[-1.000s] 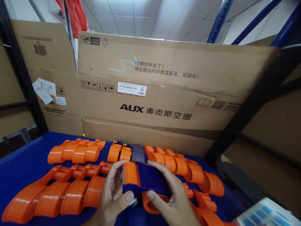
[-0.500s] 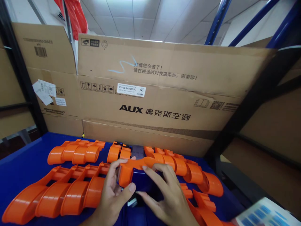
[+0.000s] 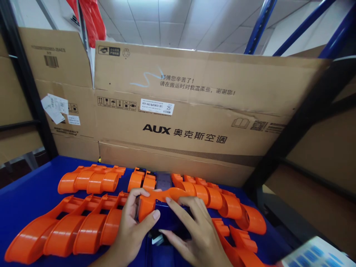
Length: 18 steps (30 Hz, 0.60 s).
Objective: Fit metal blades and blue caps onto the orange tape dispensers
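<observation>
My left hand (image 3: 133, 222) is closed around the left end of a curved orange plastic piece (image 3: 147, 207), its thumb on the near side. My right hand (image 3: 194, 226) holds the same piece from the right. Its index fingertip presses on the top edge and its thumb is lower down. Between the hands, under the orange edge, a dark blue surface (image 3: 167, 215) shows; I cannot tell whether it belongs to the piece. Below the fingers is a small pale and black item (image 3: 157, 239), partly hidden.
On the blue tabletop (image 3: 16, 202), rows of similar orange pieces lie at left (image 3: 63, 230) and right (image 3: 228, 204). A dark grey block (image 3: 163, 181) stands behind my hands. A cardboard wall (image 3: 180, 122) closes the back. A white-and-blue printed item (image 3: 314, 256) is at lower right.
The view has shifted slightly. The held piece has tilted or moved a little to the left in my hands; both hands keep their grip.
</observation>
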{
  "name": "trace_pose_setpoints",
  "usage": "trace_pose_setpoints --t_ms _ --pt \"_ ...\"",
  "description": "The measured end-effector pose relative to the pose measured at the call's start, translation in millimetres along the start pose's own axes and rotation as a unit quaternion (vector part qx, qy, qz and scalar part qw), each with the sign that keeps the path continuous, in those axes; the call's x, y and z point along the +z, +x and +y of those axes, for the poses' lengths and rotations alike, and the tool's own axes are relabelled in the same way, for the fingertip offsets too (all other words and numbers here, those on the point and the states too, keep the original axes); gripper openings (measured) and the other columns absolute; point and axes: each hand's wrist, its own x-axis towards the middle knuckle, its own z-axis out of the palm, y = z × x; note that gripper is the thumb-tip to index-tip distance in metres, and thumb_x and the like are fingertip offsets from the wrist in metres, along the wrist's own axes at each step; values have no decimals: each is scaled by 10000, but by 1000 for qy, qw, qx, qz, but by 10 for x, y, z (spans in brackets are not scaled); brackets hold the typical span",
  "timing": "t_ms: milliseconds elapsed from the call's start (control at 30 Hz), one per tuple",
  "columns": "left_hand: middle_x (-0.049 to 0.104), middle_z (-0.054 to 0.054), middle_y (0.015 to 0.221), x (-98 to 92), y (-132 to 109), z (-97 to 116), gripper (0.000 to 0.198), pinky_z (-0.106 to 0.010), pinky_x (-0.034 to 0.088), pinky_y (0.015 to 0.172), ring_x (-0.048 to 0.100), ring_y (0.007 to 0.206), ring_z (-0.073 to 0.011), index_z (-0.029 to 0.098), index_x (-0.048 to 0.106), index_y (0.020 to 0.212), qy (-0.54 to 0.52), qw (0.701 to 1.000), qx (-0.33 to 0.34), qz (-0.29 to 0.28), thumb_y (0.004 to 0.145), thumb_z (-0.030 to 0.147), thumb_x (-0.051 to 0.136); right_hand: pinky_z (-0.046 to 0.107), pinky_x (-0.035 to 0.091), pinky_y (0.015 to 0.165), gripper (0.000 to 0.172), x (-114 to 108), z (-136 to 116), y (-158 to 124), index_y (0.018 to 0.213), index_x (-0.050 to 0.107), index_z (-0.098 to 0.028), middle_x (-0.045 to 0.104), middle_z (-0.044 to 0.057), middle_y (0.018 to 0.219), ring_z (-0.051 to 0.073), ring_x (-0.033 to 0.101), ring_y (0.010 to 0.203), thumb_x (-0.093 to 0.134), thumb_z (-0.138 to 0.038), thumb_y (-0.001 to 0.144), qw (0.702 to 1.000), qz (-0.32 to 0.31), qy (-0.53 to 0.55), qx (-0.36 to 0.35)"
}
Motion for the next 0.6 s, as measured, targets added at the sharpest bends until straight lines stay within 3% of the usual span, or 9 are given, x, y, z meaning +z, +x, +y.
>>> trace_pose_setpoints --t_ms 100,200,267,367,433,500,600 --pt "647 31 984 12 -5 2 440 -270 495 811 631 850 -171 308 583 1102 -15 1000 -9 -8 744 291 838 524 530 932 713 -11 0 11 1470 482 -290 637 120 1170 329 625 1092 789 -370 831 1000 -8 1 -2" --pt "667 -22 1156 18 -3 -24 592 -318 503 887 652 1029 -228 343 483 1307 -89 995 -28 -42 802 347 791 526 516 962 687 -30 1 18 1435 498 -287 654 114 1204 328 626 1116 796 -368 821 1000 0 19 11" --pt "629 -78 1308 12 -1 -58 682 -378 494 960 612 1185 -289 340 406 1411 -154 985 -31 -67 828 433 747 532 503 989 667 -36 -9 19 1390 520 -279 663 110 1222 334 629 1127 810 -377 797 998 18 42 43" --pt "567 -129 1426 -15 -10 -96 758 -458 429 1079 503 1340 -357 289 419 1457 -188 976 -17 -112 816 585 693 505 519 995 607 -24 -40 28 1325 539 -255 676 111 1221 330 649 1120 795 -397 794 984 59 99 138" --pt "534 -140 1478 -37 -22 -90 781 -506 372 1133 448 1390 -380 278 429 1481 -137 976 3 -169 816 605 677 455 551 973 520 -4 -54 41 1309 537 -246 684 108 1220 307 666 1115 723 -417 854 961 87 162 205" --pt "476 -136 1542 -51 -27 -62 814 -558 307 1171 378 1436 -404 296 436 1499 -9 972 56 -230 783 514 756 417 562 974 411 24 -48 48 1293 548 -249 689 98 1240 280 672 1131 614 -436 933 935 108 223 253" --pt "401 -128 1598 -26 -3 -30 953 -620 245 1189 292 1475 -426 331 398 1529 204 926 182 -259 696 311 861 424 555 1001 384 80 17 4 1296 592 -255 687 100 1291 278 657 1189 503 -474 993 913 106 247 308"
